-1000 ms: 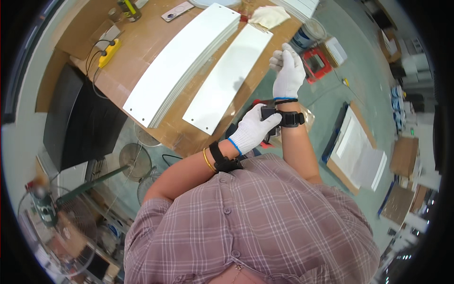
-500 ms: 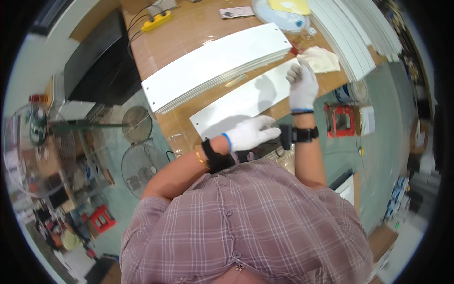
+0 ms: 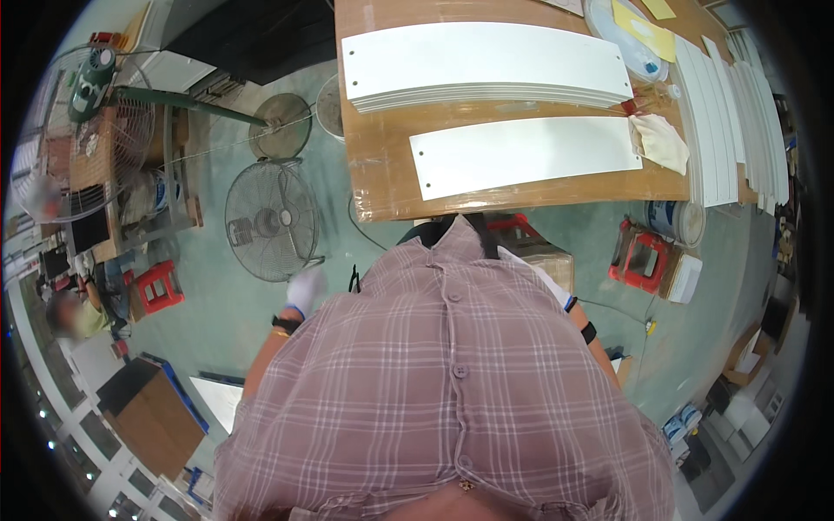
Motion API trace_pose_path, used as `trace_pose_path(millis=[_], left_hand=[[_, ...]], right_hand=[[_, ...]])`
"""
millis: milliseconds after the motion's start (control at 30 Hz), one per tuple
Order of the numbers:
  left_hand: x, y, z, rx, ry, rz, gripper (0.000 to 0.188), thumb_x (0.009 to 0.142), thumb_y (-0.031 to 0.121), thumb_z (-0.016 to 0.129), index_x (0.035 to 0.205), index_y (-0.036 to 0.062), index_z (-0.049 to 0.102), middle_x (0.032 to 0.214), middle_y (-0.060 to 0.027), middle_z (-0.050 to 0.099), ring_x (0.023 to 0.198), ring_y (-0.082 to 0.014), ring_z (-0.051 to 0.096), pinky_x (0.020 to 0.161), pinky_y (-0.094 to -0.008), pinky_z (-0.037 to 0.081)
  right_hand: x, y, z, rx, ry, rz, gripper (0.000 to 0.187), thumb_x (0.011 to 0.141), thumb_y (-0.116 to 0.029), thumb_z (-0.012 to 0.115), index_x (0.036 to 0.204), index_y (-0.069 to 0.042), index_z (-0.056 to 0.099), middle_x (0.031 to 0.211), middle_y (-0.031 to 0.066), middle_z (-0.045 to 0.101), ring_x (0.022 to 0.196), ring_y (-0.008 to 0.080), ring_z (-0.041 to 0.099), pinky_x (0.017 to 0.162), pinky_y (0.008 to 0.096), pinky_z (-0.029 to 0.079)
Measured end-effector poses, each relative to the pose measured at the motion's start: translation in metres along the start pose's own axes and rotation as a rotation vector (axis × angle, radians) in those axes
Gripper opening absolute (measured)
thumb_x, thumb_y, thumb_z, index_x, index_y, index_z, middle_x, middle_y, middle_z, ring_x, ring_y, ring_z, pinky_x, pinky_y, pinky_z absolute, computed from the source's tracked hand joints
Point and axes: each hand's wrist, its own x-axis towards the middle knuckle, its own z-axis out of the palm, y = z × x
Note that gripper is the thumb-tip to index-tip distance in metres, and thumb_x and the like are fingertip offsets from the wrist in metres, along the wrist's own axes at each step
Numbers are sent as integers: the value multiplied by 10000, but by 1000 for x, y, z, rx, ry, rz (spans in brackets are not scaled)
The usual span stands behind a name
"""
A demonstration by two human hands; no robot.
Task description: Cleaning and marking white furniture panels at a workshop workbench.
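Both my hands are down at my sides in white gloves, away from the table. My left hand (image 3: pixel 306 290) hangs over the floor near a fan head, blurred, so its fingers cannot be read. My right hand (image 3: pixel 546 280) is close to a cardboard box under the table edge; its fingers are hidden. A single white panel (image 3: pixel 521 156) with small holes near its ends lies by the near table edge. Behind it is a stack of similar white panels (image 3: pixel 486 59). A cream cloth (image 3: pixel 662 143) touches the single panel's right end.
The brown table (image 3: pixel 382 187) also bears long white strips (image 3: pixel 705 122) at right and a round pale tray (image 3: pixel 599 19). Around it stand a fan (image 3: pixel 271 221), a red stool (image 3: pixel 641 256), a bucket (image 3: pixel 691 224) and the cardboard box (image 3: pixel 549 262). Another person (image 3: pixel 87 314) is far left.
Both hands have dropped from over the table to my sides, the left one outward. The view has shifted, so the table now appears higher and further right. The single panel still lies there.
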Motion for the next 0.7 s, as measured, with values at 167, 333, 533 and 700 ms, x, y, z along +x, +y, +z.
trace_pose_path(millis=[167,333,533,700], left_hand=[[-96,-26,103,-718,-63,-326,281,800,193,599,1052,70,618,998,-181,641,950,-365,606,801,-430,490],[-137,-17,93,-734,-191,-281,289,792,195,608,1057,80,620,981,-168,642,932,-348,609,788,-426,492],[-172,11,89,-776,-283,-267,299,782,197,618,1062,91,622,962,-151,644,910,-327,612,771,-420,494],[-201,38,83,-791,-380,-255,308,774,198,627,1067,101,624,946,-138,646,892,-310,615,758,-416,495]], right_hand=[[5,18,-14,-329,-8,-74,390,955,-172,499,1309,-10,505,1353,132,513,1265,207,466,1057,301,344],[-31,89,-76,-905,576,50,436,877,-297,588,1213,-20,581,1179,189,617,1126,306,576,949,340,445],[-80,193,-148,-1490,112,549,480,894,-396,461,1178,-31,590,1145,207,617,1049,349,592,880,393,477],[-105,212,-175,-1563,63,525,470,895,-394,459,1162,-32,593,1136,206,618,1035,356,594,872,401,478]])
